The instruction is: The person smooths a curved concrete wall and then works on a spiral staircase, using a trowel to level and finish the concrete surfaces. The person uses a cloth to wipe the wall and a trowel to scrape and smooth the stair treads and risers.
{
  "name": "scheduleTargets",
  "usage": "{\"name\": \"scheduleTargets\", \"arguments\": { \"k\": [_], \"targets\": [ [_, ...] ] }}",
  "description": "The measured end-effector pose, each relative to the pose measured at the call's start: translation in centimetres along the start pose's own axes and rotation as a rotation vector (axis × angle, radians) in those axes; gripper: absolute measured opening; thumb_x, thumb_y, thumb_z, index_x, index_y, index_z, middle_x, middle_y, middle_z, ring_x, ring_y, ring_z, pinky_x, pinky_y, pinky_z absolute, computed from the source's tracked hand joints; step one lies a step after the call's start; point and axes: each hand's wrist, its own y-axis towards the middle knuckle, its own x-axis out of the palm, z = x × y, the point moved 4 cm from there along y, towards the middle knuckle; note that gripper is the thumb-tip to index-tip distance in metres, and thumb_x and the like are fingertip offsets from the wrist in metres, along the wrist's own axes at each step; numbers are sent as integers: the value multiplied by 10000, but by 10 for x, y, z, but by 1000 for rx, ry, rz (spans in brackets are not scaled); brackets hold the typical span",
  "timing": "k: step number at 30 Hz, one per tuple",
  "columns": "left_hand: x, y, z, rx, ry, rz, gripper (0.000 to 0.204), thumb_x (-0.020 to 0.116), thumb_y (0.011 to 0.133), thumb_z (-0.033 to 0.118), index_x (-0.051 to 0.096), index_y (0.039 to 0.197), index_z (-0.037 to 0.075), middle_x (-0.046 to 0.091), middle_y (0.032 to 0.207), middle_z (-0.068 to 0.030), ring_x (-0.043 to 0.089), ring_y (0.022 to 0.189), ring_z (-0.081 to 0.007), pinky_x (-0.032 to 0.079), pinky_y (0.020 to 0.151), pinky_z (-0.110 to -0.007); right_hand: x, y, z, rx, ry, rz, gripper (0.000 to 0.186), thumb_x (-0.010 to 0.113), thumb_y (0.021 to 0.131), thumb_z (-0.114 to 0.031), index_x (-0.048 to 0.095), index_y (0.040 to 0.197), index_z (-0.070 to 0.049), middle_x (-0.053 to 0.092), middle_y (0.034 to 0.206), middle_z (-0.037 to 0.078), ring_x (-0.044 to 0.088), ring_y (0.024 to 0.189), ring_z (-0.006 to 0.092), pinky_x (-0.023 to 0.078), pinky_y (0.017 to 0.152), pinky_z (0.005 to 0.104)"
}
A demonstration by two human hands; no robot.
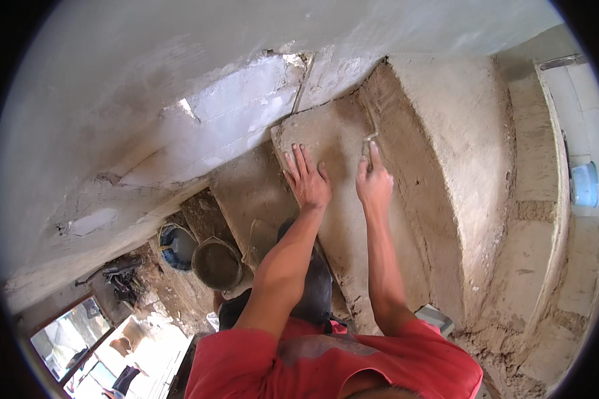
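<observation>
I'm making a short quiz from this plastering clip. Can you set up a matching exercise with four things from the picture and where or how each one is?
Things:
1. left hand
2. right hand
3. grey bucket
4. blue tub

States:
A. stands furthest left on the lower floor
B. lies flat, fingers spread, on the step's mortar surface
C. stands beside the blue tub, nearer the person
D. grips a small metal tool at the riser's foot

Pairs: 1-B, 2-D, 3-C, 4-A
</observation>
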Motion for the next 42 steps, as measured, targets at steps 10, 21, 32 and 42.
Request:
{"name": "scheduleTargets", "arguments": {
  "k": [10, 21, 32, 42],
  "targets": [
    [4, -3, -1, 21, 4, 24, 710, 476, 1098, 343, 232, 1693, 42, 117, 1796, -124, 69, 1650, -395, 202, 1278, -648, 1, -4, -13, -175, -117, 113, 514, 639, 964, -287, 647, 1472, -215, 741, 833, 265, 734, 796, 478, 597, 756, 556],
    [1, -2, 0, 13, -31, 7, 739, 514, 1079, 324, 225, 1686, 20, 108, 1792, -150, 58, 1642, -431, 194, 1273, -659, 11, -5, -12, -136, -103, 51, 556, 626, 961, -347, 629, 1489, -172, 739, 844, 277, 733, 784, 488, 595, 770, 571],
    [7, 0, -2, -21, 1, -36, 756, 499, 1085, 330, 170, 1703, 46, 71, 1801, -127, 39, 1649, -405, 176, 1294, -625, 20, -28, -12, -168, -111, 15, 520, 642, 965, -319, 658, 1463, -171, 726, 787, 273, 736, 736, 456, 596, 706, 539],
    [8, -3, -3, 15, -18, 48, 785, 499, 1082, 356, 158, 1698, 10, 71, 1793, -177, 59, 1652, -392, 174, 1295, -623, 4, -31, -3, -225, -40, 115, 496, 651, 986, -290, 654, 1460, -144, 730, 823, 274, 739, 778, 457, 588, 741, 531]
  ]
}}
